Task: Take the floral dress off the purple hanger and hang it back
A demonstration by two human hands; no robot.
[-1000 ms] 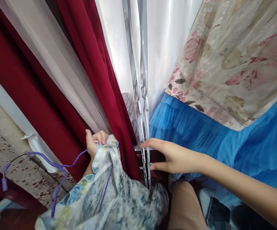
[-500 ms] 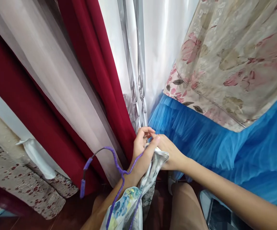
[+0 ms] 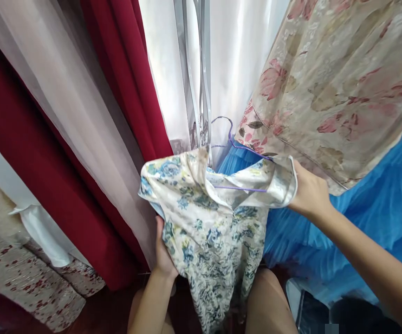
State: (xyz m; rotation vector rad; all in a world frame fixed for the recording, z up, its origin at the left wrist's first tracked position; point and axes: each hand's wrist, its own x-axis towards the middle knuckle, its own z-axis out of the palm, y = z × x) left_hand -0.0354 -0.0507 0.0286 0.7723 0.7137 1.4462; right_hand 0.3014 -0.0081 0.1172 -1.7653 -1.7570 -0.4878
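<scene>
Dress [image 3: 215,232] with a blue, yellow and white floral print is held up between a person's two hands, above the knees [image 3: 269,299], a thin purple hanger [image 3: 230,132] at its open neckline. Right hand [image 3: 307,188] is at one shoulder, the fingers mostly hidden behind the cloth but apparently grasping the sleeve edge. Left hand [image 3: 166,260] rests against the opposite side, below the other sleeve, thumb raised along the fabric (whether the hidden fingers clench or merely prop, one cannot tell). Such a two-sided hold appears to keep the neckline wide and the limp cloth from slumping.

Hanger's hook arches above the collar; its straight lower bar crosses the neck opening. Smooth at the short, rounded sleeves, the fabric puckers into tight rucks farther down.

Directly behind, glossy white satin [image 3: 166,69] hangs with slim grey straps [image 3: 201,69]. To the left fall heavy red cloth [image 3: 127,79] in deep folds and a sheer pale drape [image 3: 58,93]; to the right, a cream gown [image 3: 336,93] printed with pink blooms overlaps finely crinkled blue tulle [image 3: 298,246]. All seem suspended from above, judging by their long folds.
</scene>
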